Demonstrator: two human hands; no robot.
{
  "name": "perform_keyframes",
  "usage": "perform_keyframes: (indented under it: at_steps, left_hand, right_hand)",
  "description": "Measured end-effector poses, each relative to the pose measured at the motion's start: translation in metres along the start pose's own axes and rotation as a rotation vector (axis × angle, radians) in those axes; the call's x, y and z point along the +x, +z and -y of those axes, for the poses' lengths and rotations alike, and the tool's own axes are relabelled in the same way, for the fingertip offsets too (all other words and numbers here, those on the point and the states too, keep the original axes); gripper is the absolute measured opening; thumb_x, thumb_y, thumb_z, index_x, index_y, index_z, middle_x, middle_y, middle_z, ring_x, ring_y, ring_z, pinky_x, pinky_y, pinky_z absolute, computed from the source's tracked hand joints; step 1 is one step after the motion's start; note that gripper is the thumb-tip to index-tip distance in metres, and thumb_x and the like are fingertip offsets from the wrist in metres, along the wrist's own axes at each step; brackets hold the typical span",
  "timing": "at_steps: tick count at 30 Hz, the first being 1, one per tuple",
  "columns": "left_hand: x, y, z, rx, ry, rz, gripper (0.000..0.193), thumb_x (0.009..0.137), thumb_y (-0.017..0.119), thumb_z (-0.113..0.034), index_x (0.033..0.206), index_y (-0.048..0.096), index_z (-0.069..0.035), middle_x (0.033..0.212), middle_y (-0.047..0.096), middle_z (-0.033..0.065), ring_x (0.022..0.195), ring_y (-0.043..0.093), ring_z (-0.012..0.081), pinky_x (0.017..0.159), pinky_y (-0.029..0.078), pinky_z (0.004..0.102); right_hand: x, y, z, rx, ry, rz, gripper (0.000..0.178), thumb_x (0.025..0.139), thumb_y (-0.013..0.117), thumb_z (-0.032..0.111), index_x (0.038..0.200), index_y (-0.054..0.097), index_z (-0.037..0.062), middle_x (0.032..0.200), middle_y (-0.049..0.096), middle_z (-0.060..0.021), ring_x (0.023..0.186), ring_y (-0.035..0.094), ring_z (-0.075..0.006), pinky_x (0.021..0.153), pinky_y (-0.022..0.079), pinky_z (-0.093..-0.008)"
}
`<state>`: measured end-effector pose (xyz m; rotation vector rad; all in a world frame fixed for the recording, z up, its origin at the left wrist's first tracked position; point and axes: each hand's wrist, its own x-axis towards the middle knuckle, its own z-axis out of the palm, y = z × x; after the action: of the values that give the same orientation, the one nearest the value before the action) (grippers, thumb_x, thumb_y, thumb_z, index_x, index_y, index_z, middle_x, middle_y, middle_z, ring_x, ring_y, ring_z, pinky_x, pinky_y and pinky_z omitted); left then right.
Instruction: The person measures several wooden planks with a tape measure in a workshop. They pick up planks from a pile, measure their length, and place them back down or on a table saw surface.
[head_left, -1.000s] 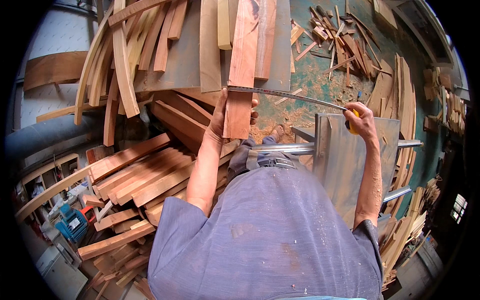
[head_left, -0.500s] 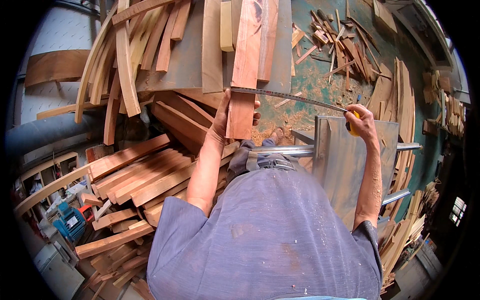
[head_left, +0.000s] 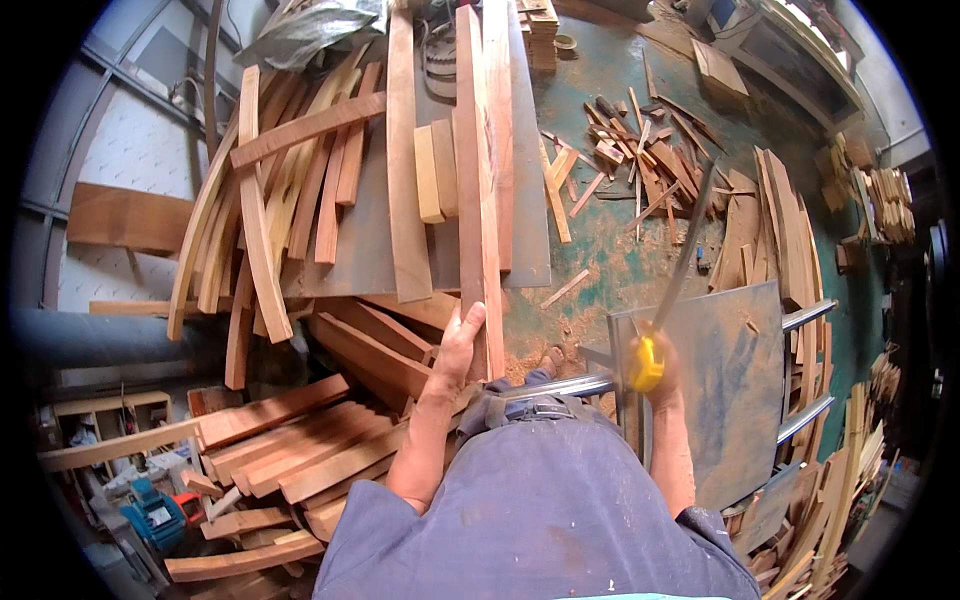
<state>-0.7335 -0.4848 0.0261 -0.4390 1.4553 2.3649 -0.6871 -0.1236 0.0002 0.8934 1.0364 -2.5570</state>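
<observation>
My left hand grips the near end of a long reddish wooden board, thumb along its left side. The board lies turned so that a narrow edge shows beside its wider face, and it runs away from me over the grey tabletop. My right hand, blurred, is closed round a yellow tape measure. The tape's metal blade sticks out, pointing away from me, apart from the board. Another reddish board lies close along the held one's right side.
A curved plank and short pale blocks lie left of the board. Curved pieces pile up farther left, stacked timber below. At right stand a grey metal panel and leaning planks. Offcuts litter the green floor.
The tape blade has come off the board, where it lay across the width. My right hand has moved left and nearer to me. The board has been turned, and the view has shifted.
</observation>
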Motion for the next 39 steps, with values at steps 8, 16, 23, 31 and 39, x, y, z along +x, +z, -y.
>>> perform_keyframes:
  at_steps: [8,16,23,31,39]
  left_hand:
    - [0.007,0.000,0.056,1.113,0.271,-0.398,0.081,0.086,0.077,-0.041,0.146,0.046,0.004,0.138,0.044,0.0329,0.132,0.044,0.0459,0.112,0.038,0.0507]
    - [0.057,0.038,0.036,1.297,0.321,-0.436,0.081,0.081,0.077,-0.038,0.145,0.045,0.001,0.140,0.040,0.0325,0.130,0.044,0.0484,0.109,0.041,0.0524]
    - [0.127,0.063,0.011,1.525,0.429,-0.548,0.071,0.076,0.076,-0.036,0.136,0.057,-0.003,0.133,0.044,0.0287,0.123,0.047,0.0458,0.105,0.043,0.0523]
    - [0.125,0.073,0.031,1.616,0.390,-0.566,0.078,0.073,0.079,-0.032,0.140,0.049,-0.006,0.144,0.035,0.0297,0.133,0.042,0.0482,0.110,0.039,0.0534]
    - [0.117,0.077,0.027,1.588,0.279,-0.500,0.080,0.073,0.079,-0.022,0.144,0.043,-0.006,0.149,0.027,0.0305,0.138,0.038,0.0482,0.113,0.037,0.0536]
  right_hand:
    - [-0.017,-0.054,-0.048,0.083,0.241,0.020,0.052,0.096,0.056,0.031,0.143,0.047,0.0104,0.083,0.070,-0.0165,0.065,0.068,-0.0264,0.056,0.057,-0.0395]
    - [-0.035,-0.050,-0.071,-0.057,0.400,0.052,0.055,0.093,0.060,0.034,0.141,0.050,0.0084,0.082,0.067,-0.0139,0.062,0.066,-0.0221,0.051,0.056,-0.0368]
    - [-0.036,-0.052,-0.071,-0.058,0.399,0.014,0.048,0.096,0.059,0.037,0.134,0.055,0.0070,0.083,0.067,-0.0122,0.062,0.066,-0.0190,0.050,0.056,-0.0333]
    - [-0.025,-0.069,-0.068,-0.095,0.378,0.022,0.048,0.097,0.059,0.034,0.136,0.055,0.0052,0.083,0.069,-0.0095,0.066,0.068,-0.0196,0.052,0.056,-0.0336]
    - [-0.013,-0.057,-0.065,-0.144,0.411,0.016,0.043,0.098,0.059,0.031,0.133,0.057,0.0063,0.082,0.069,-0.0110,0.065,0.069,-0.0208,0.053,0.055,-0.0334]
